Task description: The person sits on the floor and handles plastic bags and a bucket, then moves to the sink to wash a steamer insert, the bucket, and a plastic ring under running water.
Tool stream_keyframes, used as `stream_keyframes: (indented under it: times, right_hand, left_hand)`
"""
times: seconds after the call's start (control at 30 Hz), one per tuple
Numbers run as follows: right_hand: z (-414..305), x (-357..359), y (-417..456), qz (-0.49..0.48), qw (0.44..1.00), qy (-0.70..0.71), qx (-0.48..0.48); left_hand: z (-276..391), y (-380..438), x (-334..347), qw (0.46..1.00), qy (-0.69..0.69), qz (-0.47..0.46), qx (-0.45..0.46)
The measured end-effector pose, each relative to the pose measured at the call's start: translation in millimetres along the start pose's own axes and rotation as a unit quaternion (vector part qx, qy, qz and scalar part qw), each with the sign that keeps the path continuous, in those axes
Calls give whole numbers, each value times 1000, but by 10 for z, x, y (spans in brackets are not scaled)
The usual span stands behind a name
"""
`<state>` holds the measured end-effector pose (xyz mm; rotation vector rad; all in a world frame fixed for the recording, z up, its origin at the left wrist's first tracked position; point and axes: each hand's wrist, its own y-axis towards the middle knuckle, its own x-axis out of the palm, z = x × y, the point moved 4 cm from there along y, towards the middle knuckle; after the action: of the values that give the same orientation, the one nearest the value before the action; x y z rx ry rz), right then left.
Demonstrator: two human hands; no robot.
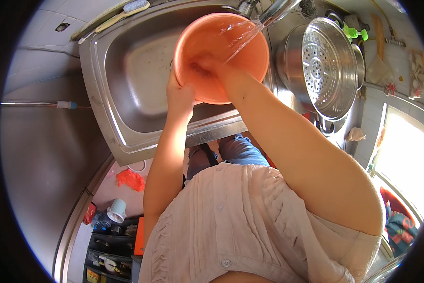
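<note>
An orange plastic basin [249, 46] is tilted over the stainless-steel sink [144, 70], towards its right side. My left hand [180, 97] grips the basin's near left rim, with the thumb on that edge. Down inside the basin is my right hand [210, 65], blurred, close to the wall; its fingers are hard to make out, and I cannot tell whether they hold anything. Water from the metal faucet [273, 14] runs into the basin beside my right wrist.
A steel steamer pot with a perforated insert [316, 69] stands right of the sink, with a green pump top [357, 33] behind it. A scrubbing brush [123, 16] lies along the sink's back ledge. At the lower left are a small bin [117, 210] and a black shelf rack [109, 244].
</note>
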<state>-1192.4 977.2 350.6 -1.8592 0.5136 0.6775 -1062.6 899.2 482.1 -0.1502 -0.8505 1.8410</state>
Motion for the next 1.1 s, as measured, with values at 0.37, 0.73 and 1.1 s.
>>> stream_keyframes:
  times: [0.37,0.73,1.1]
  right_hand:
    - [-89,22,-1,-6,1000,10,8]
    - [-219,208,-42,4,997,63,49]
    - [-911,-276,-568,60,768,634,75]
  left_hand:
    - [97,-43,-33,1000,4,-22,-14]
    - [40,20,-123,999,-25,-3,44]
    - [126,15,-178,994,3,-41,101]
